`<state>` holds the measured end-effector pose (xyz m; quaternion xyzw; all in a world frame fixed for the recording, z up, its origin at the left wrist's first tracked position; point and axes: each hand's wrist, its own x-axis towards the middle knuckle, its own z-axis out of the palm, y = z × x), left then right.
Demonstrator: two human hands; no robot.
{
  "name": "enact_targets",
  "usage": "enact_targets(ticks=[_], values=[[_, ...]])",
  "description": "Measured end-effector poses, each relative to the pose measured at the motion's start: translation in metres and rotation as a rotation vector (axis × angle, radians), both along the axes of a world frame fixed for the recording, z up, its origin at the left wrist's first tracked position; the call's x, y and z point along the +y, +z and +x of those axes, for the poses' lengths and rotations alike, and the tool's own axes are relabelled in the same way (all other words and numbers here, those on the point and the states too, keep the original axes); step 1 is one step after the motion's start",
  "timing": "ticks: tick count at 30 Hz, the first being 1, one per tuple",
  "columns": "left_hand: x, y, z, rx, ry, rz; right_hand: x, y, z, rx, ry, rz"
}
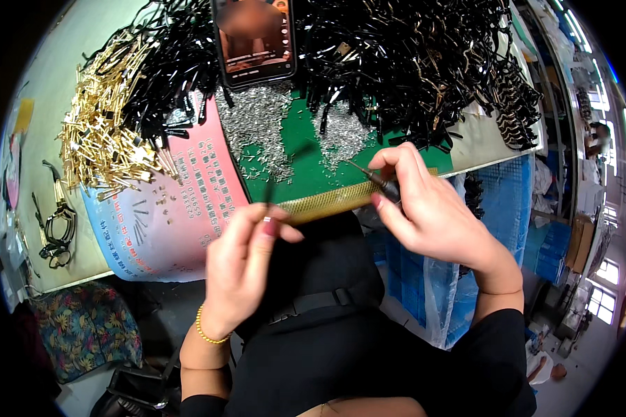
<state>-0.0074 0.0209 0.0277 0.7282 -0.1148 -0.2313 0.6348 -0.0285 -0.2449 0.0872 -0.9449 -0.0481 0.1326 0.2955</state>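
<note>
Between the thumb and fingers of my left hand (240,257) is a slim dark strip (269,194), smeared by motion; it looks like an eyeglass temple arm. My right hand (424,215) is closed around the dark handle of a small screwdriver (391,189). Its thin shaft slants up and left, the tip close to a small heap of tiny silver screws (343,132). Farther left lies a bigger heap of small silver metal pieces (257,125). Both heaps rest on a green mat (302,125). Below the hands' line runs a yellow textured strip (327,203) along the table edge.
Black temple arms (424,55) are piled high across the back. A phone (257,42) with a lit screen stands among them. Gold metal parts (108,132) heap up at left, beside a pink-and-blue printed sheet (153,229). Eyeglass frames (61,222) lie far left; blue crates (410,278) stand below right.
</note>
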Motion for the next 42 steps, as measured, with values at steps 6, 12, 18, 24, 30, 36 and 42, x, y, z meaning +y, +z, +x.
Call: enact_targets(ticks=[6,12,18,24,30,36,42], values=[[-0.017,-0.001,-0.001,0.113,0.027,-0.095,-0.003,-0.008,0.001,-0.110,0.240,-0.292],[-0.044,-0.003,0.009,0.100,0.077,-0.184,0.000,-0.014,0.005,-0.135,0.204,-0.260],[-0.042,0.000,0.007,0.181,-0.011,-0.147,0.001,-0.015,0.010,-0.099,0.205,-0.247],[-0.026,0.003,0.001,0.094,0.079,-0.095,0.003,-0.014,0.013,-0.055,0.215,-0.285],[-0.025,0.003,0.010,0.040,0.133,0.048,0.003,-0.011,0.016,0.006,0.241,-0.304],[-0.024,-0.002,0.008,-0.043,0.127,0.071,0.008,-0.004,0.014,0.019,0.200,-0.225],[-0.023,-0.004,0.007,-0.062,0.131,0.050,0.006,-0.014,0.012,-0.106,0.233,-0.326]])
